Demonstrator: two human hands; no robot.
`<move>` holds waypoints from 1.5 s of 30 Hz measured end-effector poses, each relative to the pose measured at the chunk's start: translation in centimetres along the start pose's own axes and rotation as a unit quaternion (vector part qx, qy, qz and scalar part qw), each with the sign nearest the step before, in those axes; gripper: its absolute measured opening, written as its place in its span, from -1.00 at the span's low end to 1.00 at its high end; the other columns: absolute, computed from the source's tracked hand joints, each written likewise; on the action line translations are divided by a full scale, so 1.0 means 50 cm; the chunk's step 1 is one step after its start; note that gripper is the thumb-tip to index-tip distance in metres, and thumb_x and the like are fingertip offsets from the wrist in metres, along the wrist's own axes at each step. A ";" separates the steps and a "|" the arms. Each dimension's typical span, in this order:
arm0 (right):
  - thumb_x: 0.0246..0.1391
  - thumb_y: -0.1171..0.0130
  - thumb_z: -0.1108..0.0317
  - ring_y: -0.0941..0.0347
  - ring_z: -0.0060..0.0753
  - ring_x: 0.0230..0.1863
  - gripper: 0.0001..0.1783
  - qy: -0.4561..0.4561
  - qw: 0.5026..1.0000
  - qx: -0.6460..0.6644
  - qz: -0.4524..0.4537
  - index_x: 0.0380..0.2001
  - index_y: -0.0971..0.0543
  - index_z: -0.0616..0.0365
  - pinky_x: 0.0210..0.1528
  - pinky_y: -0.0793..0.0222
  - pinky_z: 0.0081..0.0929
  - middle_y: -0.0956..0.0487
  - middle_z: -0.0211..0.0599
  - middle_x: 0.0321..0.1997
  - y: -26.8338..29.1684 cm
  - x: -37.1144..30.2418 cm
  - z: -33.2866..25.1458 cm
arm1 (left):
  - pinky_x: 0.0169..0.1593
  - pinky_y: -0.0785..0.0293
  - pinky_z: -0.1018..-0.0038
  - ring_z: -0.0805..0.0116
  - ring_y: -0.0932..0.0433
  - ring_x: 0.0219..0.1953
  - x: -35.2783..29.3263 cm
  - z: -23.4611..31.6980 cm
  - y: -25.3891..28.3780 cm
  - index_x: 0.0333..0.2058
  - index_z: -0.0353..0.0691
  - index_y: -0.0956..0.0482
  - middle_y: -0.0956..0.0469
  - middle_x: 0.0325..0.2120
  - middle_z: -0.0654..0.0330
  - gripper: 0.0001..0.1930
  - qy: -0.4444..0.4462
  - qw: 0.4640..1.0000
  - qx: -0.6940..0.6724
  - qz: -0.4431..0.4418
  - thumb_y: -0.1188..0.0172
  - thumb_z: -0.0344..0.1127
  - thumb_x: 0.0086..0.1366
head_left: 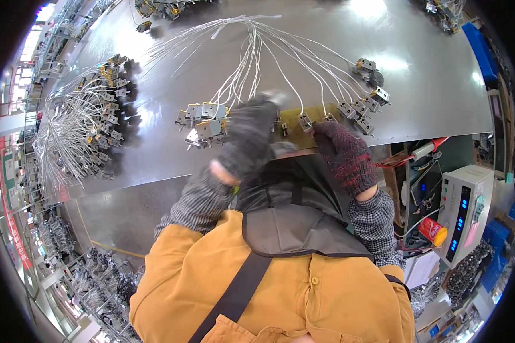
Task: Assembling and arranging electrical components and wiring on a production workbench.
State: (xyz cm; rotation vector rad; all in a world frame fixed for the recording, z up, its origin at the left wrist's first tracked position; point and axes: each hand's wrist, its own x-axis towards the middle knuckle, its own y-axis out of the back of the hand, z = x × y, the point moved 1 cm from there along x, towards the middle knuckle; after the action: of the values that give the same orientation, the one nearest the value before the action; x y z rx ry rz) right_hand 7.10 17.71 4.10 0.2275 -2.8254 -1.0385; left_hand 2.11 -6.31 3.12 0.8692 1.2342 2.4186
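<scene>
My left hand, in a dark grey knit glove, is smeared by motion over the table edge, so its fingers cannot be made out. Just left of it sits a cluster of small metal boxes on white wires. My right hand, in a dark glove flecked with red, has its fingers curled around a small metal box on a white wire, mostly hidden by the glove. Beside those fingertips another wired metal box lies on a yellowish-brown mat. White wires fan out from a bundled end farther back.
More wired boxes lie right of my right hand. A large wired heap covers the table's left side. At the right stand a white instrument with blue digits, a red container with a yellow end, and a red-and-white handled tool.
</scene>
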 end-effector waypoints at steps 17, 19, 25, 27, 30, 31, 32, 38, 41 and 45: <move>0.25 -0.31 0.37 -0.68 0.04 -0.12 -0.77 0.012 1.000 -0.016 -0.006 -0.04 -0.67 0.09 -0.06 -0.59 -0.15 -0.71 -0.04 -0.18 -0.057 -0.027 0.039 | 0.08 -0.67 0.31 0.25 -0.59 0.11 -0.024 0.056 0.022 0.29 -0.34 -0.35 -0.50 0.15 0.01 -0.36 0.160 0.861 -0.445 0.189 -0.43 -0.27 0.35; 0.26 -0.29 0.35 -0.67 0.09 -0.10 -0.77 -0.025 1.000 -0.005 -0.007 -0.03 -0.67 0.08 -0.05 -0.58 -0.12 -0.71 -0.04 -0.16 -0.038 -0.018 0.059 | 0.09 -0.65 0.34 0.26 -0.59 0.09 -0.001 0.082 -0.028 0.32 -0.32 -0.31 -0.46 0.21 0.01 -0.31 0.107 0.839 -0.486 0.220 -0.45 -0.25 0.34; 0.31 -0.22 0.31 -0.66 0.13 -0.04 -0.74 -0.034 0.995 -0.086 0.044 0.03 -0.66 0.04 0.00 -0.56 -0.08 -0.71 -0.05 -0.06 0.006 0.014 0.103 | 0.00 -0.63 0.32 0.21 -0.69 -0.09 -0.008 -0.007 -0.072 0.15 -0.23 -0.59 -0.69 -0.11 0.02 -0.49 0.050 0.989 -0.107 -0.088 -0.48 -0.24 0.28; 0.32 -0.21 0.31 -0.66 0.12 -0.03 -0.73 -0.036 0.994 -0.089 0.057 0.05 -0.65 0.03 0.01 -0.55 -0.09 -0.70 -0.04 -0.03 0.007 0.015 0.109 | -0.01 -0.64 0.29 0.15 -0.72 -0.13 -0.011 -0.036 -0.069 0.15 -0.23 -0.59 -0.70 -0.12 -0.01 -0.53 0.109 0.973 -0.160 -0.128 -0.42 -0.20 0.32; 0.32 -0.20 0.31 -0.65 0.12 -0.01 -0.71 -0.048 0.996 -0.067 0.028 0.07 -0.63 0.03 0.03 -0.55 -0.09 -0.69 -0.02 -0.01 -0.004 0.016 0.114 | -0.03 -0.65 0.29 0.15 -0.74 -0.15 -0.004 -0.064 -0.050 0.11 -0.25 -0.60 -0.71 -0.16 0.01 -0.56 0.140 0.963 -0.169 -0.158 -0.39 -0.16 0.35; 0.33 -0.20 0.31 -0.65 0.12 -0.01 -0.71 -0.030 0.997 -0.065 0.023 0.08 -0.63 0.04 0.03 -0.55 -0.10 -0.69 -0.02 -0.01 -0.007 0.015 0.108 | -0.04 -0.65 0.30 0.16 -0.73 -0.16 0.010 -0.052 -0.033 0.12 -0.23 -0.60 -0.71 -0.17 0.03 -0.55 0.138 0.964 -0.125 -0.190 -0.41 -0.16 0.33; 0.33 -0.20 0.31 -0.65 0.12 -0.01 -0.71 -0.012 0.998 -0.064 0.018 0.08 -0.62 0.06 0.03 -0.55 -0.10 -0.70 -0.02 -0.02 -0.010 0.015 0.101 | -0.04 -0.65 0.31 0.17 -0.73 -0.17 0.017 -0.045 -0.026 0.12 -0.22 -0.60 -0.70 -0.18 0.04 -0.53 0.136 0.962 -0.081 -0.221 -0.43 -0.16 0.31; 0.29 -0.21 0.32 -0.66 0.14 -0.06 -0.72 -0.019 0.998 0.047 -0.036 0.03 -0.66 0.06 0.02 -0.58 -0.08 -0.71 -0.02 -0.06 -0.018 0.012 0.024 | -0.06 -0.63 0.28 0.08 -0.67 -0.14 -0.001 -0.031 -0.050 0.12 -0.17 -0.61 -0.60 -0.18 0.04 -0.50 0.066 0.979 -0.095 -0.171 -0.49 -0.17 0.24; 0.24 -0.27 0.42 -0.67 0.05 -0.02 -0.74 0.036 0.999 0.017 -0.019 -0.01 -0.69 0.12 0.03 -0.58 -0.17 -0.71 -0.02 -0.06 -0.010 0.010 -0.007 | -0.06 -0.62 0.21 -0.01 -0.66 -0.09 -0.003 -0.019 -0.064 0.08 -0.20 -0.59 -0.58 -0.16 0.01 -0.46 0.039 0.986 -0.052 -0.150 -0.52 -0.13 0.18; 0.19 -0.25 0.35 -0.67 0.07 -0.09 -0.72 0.076 0.996 -0.055 -0.007 -0.03 -0.68 0.10 -0.02 -0.59 -0.09 -0.71 -0.02 -0.12 -0.011 0.018 -0.026 | -0.04 -0.59 0.12 -0.06 -0.66 -0.10 -0.001 -0.014 -0.088 0.02 -0.23 -0.57 -0.57 -0.20 -0.01 -0.36 0.040 0.990 -0.013 -0.137 -0.58 0.00 0.07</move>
State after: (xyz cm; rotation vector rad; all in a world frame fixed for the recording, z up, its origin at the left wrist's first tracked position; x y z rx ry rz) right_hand 6.48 16.33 4.77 0.3028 -2.6263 -1.1252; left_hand 1.63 -4.18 -0.76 0.5581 1.2567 2.2602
